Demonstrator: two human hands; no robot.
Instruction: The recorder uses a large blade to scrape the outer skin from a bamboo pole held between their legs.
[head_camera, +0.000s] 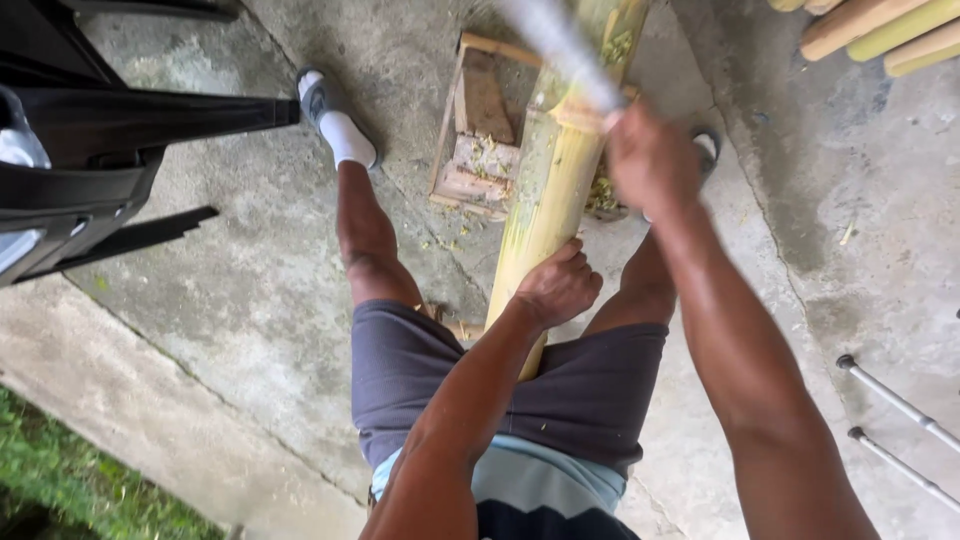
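A thick yellow-green bamboo pole (555, 175) slants from between my legs up over a low wooden stand (478, 140) on the concrete floor. My left hand (558, 285) grips the pole's lower part, close to my shorts. My right hand (650, 160) is closed on the handle of a long grey blade (560, 45), blurred by motion, which crosses the pole near a node. Green shavings lie on the stand and on the pole's upper part.
Cut bamboo lengths (880, 30) lie at the top right. A black folding chair (90, 140) stands at the left. Two metal legs with rubber tips (895, 425) stick in at the right. Grass (70, 480) borders the concrete at the bottom left.
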